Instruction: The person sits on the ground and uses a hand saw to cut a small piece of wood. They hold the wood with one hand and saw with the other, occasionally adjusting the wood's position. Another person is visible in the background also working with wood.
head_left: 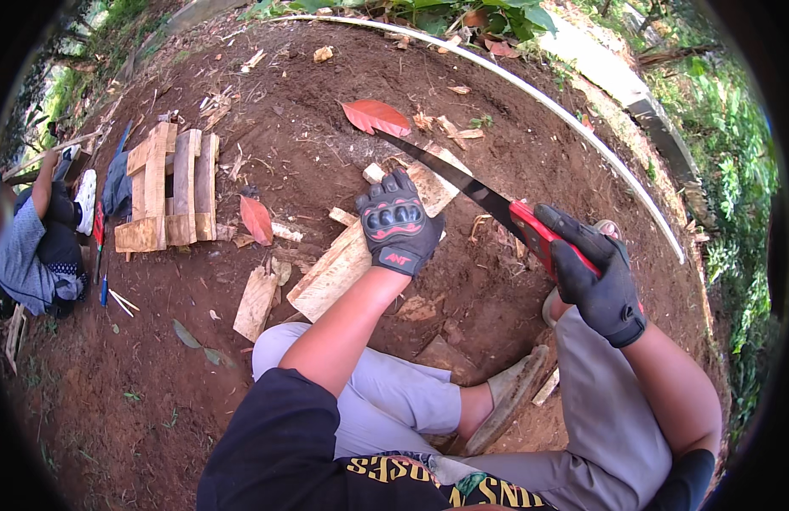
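Observation:
My left hand (400, 223), in a black glove with hard knuckle pads, is closed over a pale, rough wooden board (335, 272) and presses it down. The board lies slantwise, its far end showing beyond my fingers. My right hand (599, 285), also gloved, is wrapped round the red and black handle of a pruning saw (463, 180). Its dark, tapering blade points to the upper left, passing above the board's far end. Whether the teeth touch the wood, I cannot tell. A small wood block (373, 173) sits just beyond my left fingers.
Left of the board lies a wood offcut (256, 302), and farther left stands a slatted wooden frame (180, 226). Another person (32, 247) sits at the far left near a second red-handled saw (99, 223). A white pipe (531, 89) curves along the far side. Red leaves (373, 116) and chips litter the soil.

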Demonstrator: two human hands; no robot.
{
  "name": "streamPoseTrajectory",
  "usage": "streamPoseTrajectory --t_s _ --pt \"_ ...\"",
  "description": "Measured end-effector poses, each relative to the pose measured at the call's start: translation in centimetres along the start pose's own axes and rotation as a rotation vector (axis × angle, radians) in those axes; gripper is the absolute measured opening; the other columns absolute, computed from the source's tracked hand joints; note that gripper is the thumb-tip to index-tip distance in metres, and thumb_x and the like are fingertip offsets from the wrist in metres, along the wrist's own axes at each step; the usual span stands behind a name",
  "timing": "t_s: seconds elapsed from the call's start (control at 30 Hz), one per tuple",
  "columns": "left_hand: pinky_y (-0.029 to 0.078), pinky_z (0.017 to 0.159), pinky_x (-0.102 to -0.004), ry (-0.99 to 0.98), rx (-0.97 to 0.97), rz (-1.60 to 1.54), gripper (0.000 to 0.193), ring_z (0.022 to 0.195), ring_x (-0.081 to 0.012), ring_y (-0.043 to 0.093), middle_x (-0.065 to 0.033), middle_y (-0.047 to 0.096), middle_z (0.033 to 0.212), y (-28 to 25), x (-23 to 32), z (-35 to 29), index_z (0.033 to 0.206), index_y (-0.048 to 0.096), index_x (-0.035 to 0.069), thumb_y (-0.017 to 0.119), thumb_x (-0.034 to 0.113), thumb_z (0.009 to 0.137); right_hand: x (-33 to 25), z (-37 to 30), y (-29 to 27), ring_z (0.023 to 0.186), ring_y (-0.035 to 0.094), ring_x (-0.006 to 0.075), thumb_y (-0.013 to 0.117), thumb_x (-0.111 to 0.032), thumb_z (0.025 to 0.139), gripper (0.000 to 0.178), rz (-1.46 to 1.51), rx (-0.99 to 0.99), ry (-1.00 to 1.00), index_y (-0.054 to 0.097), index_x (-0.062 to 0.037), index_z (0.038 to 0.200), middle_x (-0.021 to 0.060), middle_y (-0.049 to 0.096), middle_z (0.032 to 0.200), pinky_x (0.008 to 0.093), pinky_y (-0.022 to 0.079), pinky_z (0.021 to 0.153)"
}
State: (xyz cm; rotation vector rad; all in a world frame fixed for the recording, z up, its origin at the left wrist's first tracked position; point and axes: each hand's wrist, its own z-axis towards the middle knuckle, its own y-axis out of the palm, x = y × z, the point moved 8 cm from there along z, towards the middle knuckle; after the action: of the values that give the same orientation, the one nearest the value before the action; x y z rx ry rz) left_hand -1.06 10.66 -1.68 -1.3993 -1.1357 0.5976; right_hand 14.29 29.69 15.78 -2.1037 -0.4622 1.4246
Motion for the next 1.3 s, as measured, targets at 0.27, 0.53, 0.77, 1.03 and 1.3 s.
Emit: streamPoseTrajectory --t_s 0.27,0.53,0.77,1.03,1.3 --pt "0.05 0.106 -0.0529 -0.001 0.013 0.007 0.088 0.122 -0.0348 0.069 -0.0179 0.073 0.127 -0.3 0.1 -0.2 0.142 0.063 0.002 0.094 0.054 0.077 0.3 1.5 0.8 0.11 0.079 0.0217 0.068 -0.025 0.113 0.044 0.024 -0.021 0.067 0.071 -0.0075 0.153 0.016 0.082 0.133 0.0362 0.058 0.104" --pt "0.049 0.105 -0.0524 0.026 -0.021 -0.011 0.098 0.123 -0.0336 0.067 -0.0173 0.068 0.133 0.3 -0.3 -0.1 0.152 0.059 -0.002 0.091 0.054 0.078 -0.4 2.3 1.2 0.118 0.078 0.0225 0.069 -0.024 0.112 0.044 -0.008 -0.026 0.085 0.072 -0.0076 0.152 0.0179 0.079 0.139 0.036 0.057 0.108" --pt "0.048 0.104 -0.0546 0.036 -0.001 -0.028 0.098 0.124 -0.0349 0.066 -0.0181 0.068 0.135 0.5 -1.0 -0.3 0.152 0.058 -0.002 0.09 0.055 0.079 -3.4 1.6 1.5 0.128 0.077 0.031 0.07 -0.02 0.11 0.042 -0.028 -0.045 0.007 0.072 -0.0052 0.15 0.0206 0.077 0.143 0.04 0.056 0.111" --pt "0.049 0.102 -0.0558 0.068 0.0 -0.064 0.094 0.121 -0.0361 0.067 -0.0195 0.069 0.132 0.7 -0.6 0.0 0.15 0.062 -0.003 0.088 0.055 0.08 -7.3 -0.5 -1.1 0.1 0.076 0.0289 0.065 -0.02 0.111 0.044 -0.04 -0.052 0.139 0.07 -0.0005 0.149 0.0204 0.079 0.129 0.0401 0.058 0.093" --pt "0.049 0.102 -0.0538 0.084 0.044 -0.051 0.098 0.122 -0.0359 0.066 -0.019 0.07 0.133 0.7 -0.9 -0.1 0.153 0.061 -0.004 0.087 0.055 0.08 -9.6 -0.4 -3.9 0.104 0.079 0.0301 0.063 -0.019 0.113 0.042 -0.189 0.024 0.032 0.07 0.0011 0.149 0.025 0.078 0.132 0.041 0.059 0.098"
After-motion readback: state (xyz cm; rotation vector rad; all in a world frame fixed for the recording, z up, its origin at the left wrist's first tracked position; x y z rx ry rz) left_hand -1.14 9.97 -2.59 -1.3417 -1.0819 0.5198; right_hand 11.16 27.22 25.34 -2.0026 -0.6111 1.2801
